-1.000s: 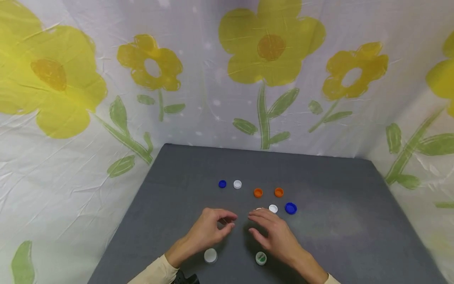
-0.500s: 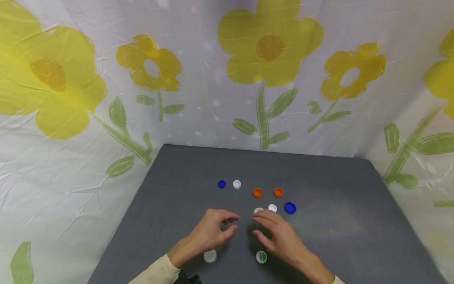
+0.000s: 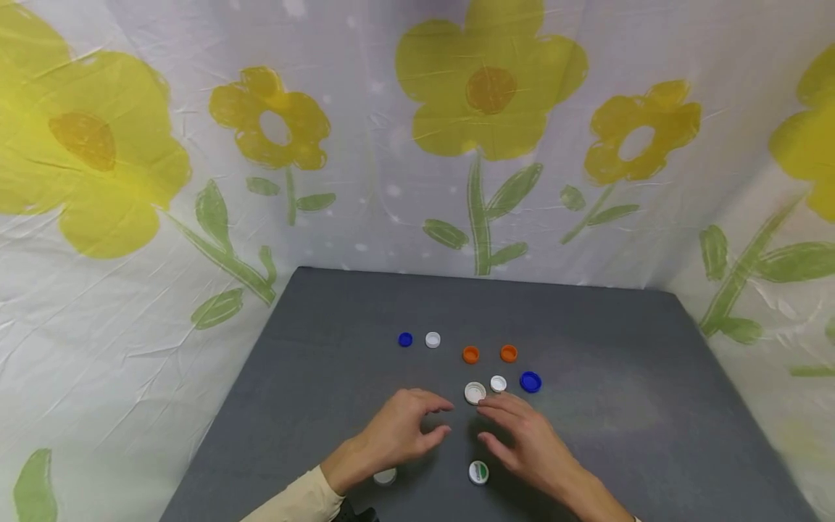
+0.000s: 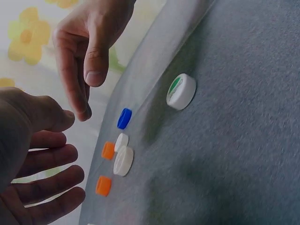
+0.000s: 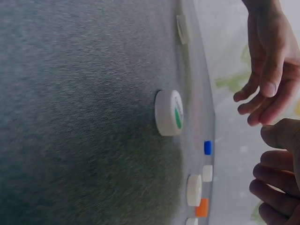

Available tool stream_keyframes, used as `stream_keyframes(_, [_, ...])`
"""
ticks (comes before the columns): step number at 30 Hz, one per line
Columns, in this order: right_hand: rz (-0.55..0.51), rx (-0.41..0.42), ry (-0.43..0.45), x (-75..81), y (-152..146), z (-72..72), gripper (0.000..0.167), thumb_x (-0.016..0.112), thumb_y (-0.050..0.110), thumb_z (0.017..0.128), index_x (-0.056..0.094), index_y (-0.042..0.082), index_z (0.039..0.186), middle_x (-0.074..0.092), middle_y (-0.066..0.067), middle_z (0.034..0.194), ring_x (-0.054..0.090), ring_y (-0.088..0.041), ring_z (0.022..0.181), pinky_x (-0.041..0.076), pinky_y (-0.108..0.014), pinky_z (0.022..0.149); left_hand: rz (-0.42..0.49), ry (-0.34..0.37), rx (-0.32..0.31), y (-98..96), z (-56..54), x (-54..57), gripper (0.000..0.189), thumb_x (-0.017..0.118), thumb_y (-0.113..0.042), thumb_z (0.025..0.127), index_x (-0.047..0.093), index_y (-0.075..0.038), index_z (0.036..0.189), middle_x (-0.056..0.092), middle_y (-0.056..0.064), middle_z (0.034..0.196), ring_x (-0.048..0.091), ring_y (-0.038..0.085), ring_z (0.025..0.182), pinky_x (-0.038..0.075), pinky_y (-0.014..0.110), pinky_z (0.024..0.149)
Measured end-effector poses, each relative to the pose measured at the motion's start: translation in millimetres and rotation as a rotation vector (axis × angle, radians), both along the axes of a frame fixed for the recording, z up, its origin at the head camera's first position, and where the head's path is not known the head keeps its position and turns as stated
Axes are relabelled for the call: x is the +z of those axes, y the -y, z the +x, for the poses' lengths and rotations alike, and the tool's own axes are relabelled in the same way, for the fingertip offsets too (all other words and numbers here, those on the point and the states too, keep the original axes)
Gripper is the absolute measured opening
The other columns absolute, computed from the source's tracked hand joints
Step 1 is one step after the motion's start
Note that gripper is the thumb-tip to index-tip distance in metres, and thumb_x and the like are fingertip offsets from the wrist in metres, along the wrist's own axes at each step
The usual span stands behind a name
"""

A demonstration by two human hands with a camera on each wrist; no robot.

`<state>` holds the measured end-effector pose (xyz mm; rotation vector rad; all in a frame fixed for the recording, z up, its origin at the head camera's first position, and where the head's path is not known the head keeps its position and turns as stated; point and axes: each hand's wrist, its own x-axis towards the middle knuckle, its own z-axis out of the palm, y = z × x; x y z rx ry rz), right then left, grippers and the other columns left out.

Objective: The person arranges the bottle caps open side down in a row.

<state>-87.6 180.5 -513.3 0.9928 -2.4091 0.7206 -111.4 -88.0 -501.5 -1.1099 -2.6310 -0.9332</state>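
Observation:
My left hand (image 3: 406,426) hovers over the table with loosely bent fingers and nothing in its grasp. Opposite it, my right hand (image 3: 522,438) also hangs in the air, relaxed, thumb apart from the fingers. Just past the right fingertips lies a large white cap (image 3: 475,393), with a smaller white cap (image 3: 499,383) beside it. Nearer the body sits a white cap with a green print (image 3: 479,473), below and between the hands. Another white lid (image 3: 385,476) is partly covered by the left wrist. In the left wrist view the printed cap (image 4: 181,92) stands apart from both hands.
Farther back on the grey table (image 3: 313,377) lie a small blue cap (image 3: 405,339), a white cap (image 3: 433,340) and two orange caps (image 3: 470,354). A larger blue cap (image 3: 530,382) is at the right. A flower-printed curtain (image 3: 378,181) surrounds the table.
Both hands have drifted slightly right and toward the body, staying apart. The large white cap has come into full view from behind the right fingers. The caps have stayed in place.

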Motion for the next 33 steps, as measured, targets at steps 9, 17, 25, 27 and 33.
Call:
stream_keyframes(9, [0.068, -0.032, 0.006, -3.3, -12, 11.2, 0.045, 0.096, 0.015, 0.078, 0.081, 0.01, 0.12, 0.079, -0.002, 0.123, 0.076, -0.024, 0.115, 0.063, -0.047, 0.093, -0.204, -0.095, -0.07, -19.6, 9.3, -8.2, 0.033, 0.089, -0.029, 0.089, 0.083, -0.014, 0.117, 0.083, -0.007, 0.113, 0.076, 0.011, 0.107, 0.061, 0.029, 0.091])
stream_keyframes(17, [0.145, 0.031, 0.079, -13.4, -16, 19.9, 0.043, 0.096, 0.022, 0.082, 0.08, 0.01, 0.12, 0.078, 0.0, 0.123, 0.074, -0.022, 0.114, 0.063, -0.045, 0.094, -0.342, -0.209, -0.118, -35.9, 18.3, -17.0, 0.031, 0.088, -0.041, 0.089, 0.083, -0.021, 0.113, 0.081, -0.014, 0.109, 0.072, 0.006, 0.099, 0.057, 0.027, 0.081])
stream_keyframes(25, [0.234, 0.083, 0.159, -27.2, -16, 26.7, 0.033, 0.091, 0.03, 0.09, 0.081, 0.014, 0.117, 0.077, 0.0, 0.12, 0.074, -0.021, 0.111, 0.063, -0.047, 0.097, -0.511, -0.401, -0.098, -45.3, 29.6, -30.4, 0.026, 0.086, -0.049, 0.089, 0.081, -0.029, 0.104, 0.078, -0.016, 0.101, 0.068, 0.008, 0.094, 0.052, 0.027, 0.078])
stream_keyframes(27, [0.226, 0.075, 0.15, -30.3, -15, 28.5, 0.031, 0.092, 0.028, 0.089, 0.082, 0.014, 0.115, 0.077, 0.001, 0.119, 0.074, -0.021, 0.11, 0.063, -0.046, 0.096, -0.527, -0.424, -0.102, -46.0, 30.4, -33.0, 0.022, 0.086, -0.048, 0.089, 0.081, -0.03, 0.101, 0.077, -0.017, 0.097, 0.067, 0.008, 0.092, 0.05, 0.027, 0.077])
stream_keyframes(33, [0.224, 0.057, 0.178, -35.9, -14, 31.3, 0.024, 0.09, 0.029, 0.091, 0.084, 0.016, 0.11, 0.077, 0.001, 0.119, 0.075, -0.02, 0.111, 0.063, -0.047, 0.098, -0.502, -0.429, -0.118, -46.8, 29.8, -39.5, 0.017, 0.086, -0.046, 0.089, 0.08, -0.031, 0.095, 0.077, -0.018, 0.092, 0.065, 0.008, 0.086, 0.047, 0.026, 0.073])
